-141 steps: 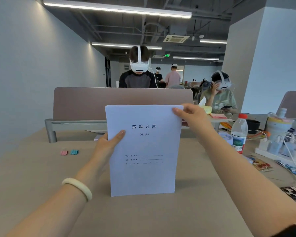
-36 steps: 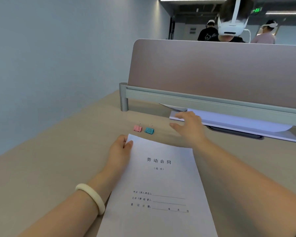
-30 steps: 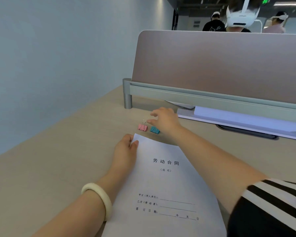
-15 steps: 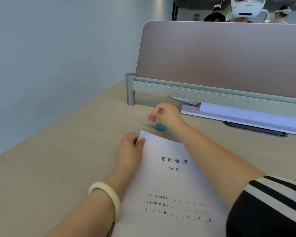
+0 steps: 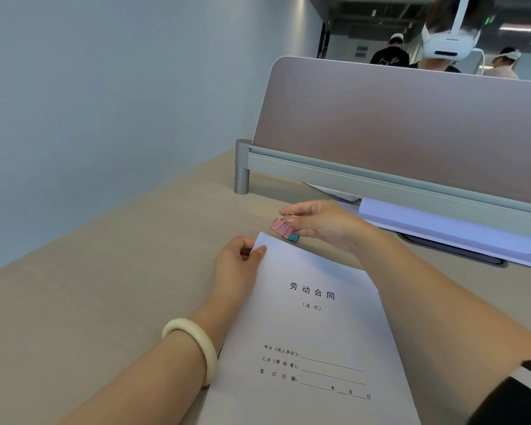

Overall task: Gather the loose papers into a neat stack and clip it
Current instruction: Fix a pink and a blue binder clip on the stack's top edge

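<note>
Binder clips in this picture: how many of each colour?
Pink binder clip: 1, pinched in the right hand
Teal binder clip: 1, lying on the desk near the paper stack
Total: 2

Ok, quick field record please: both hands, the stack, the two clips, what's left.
left hand: grips the paper stack at its top-left corner
right hand: pinches the pink clip by its wire handles
paper stack: lying on the desk, edges aligned, unclipped
teal clip: on the desk beside the stack's top edge
left to do: clip the stack
</note>
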The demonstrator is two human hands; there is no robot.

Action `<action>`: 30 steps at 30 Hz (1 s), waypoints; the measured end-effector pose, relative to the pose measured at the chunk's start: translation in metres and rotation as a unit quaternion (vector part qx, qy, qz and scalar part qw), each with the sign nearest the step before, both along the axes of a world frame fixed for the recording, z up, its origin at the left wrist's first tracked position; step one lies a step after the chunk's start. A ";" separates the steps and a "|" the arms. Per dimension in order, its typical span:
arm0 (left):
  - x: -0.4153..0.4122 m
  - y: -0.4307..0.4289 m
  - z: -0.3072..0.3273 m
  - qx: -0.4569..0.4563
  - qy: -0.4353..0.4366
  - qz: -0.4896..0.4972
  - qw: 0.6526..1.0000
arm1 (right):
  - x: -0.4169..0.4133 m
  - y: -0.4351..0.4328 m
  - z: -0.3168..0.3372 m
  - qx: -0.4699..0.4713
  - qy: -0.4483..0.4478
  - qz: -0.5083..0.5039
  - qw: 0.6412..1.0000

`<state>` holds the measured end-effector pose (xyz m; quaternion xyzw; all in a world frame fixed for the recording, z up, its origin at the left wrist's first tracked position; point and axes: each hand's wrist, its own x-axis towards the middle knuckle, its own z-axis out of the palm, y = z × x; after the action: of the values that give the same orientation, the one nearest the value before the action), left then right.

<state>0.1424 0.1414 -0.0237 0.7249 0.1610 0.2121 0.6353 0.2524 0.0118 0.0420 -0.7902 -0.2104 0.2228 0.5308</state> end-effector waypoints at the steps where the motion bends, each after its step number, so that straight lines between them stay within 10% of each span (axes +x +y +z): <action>1: 0.000 0.000 0.000 -0.001 -0.002 0.000 1.000 | 0.000 0.001 0.000 -0.006 -0.007 0.004 1.000; 14: 0.002 0.000 -0.002 0.001 -0.016 0.004 1.000 | -0.007 0.005 -0.016 0.144 0.020 0.000 0.989; 30: 0.003 -0.001 -0.003 0.002 -0.034 0.007 0.999 | -0.014 0.000 -0.021 0.073 -0.059 0.085 0.992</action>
<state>0.1454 0.1401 -0.0268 0.7171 0.1440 0.2418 0.6376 0.2384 0.0120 0.0208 -0.7403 -0.3233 0.2041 0.5530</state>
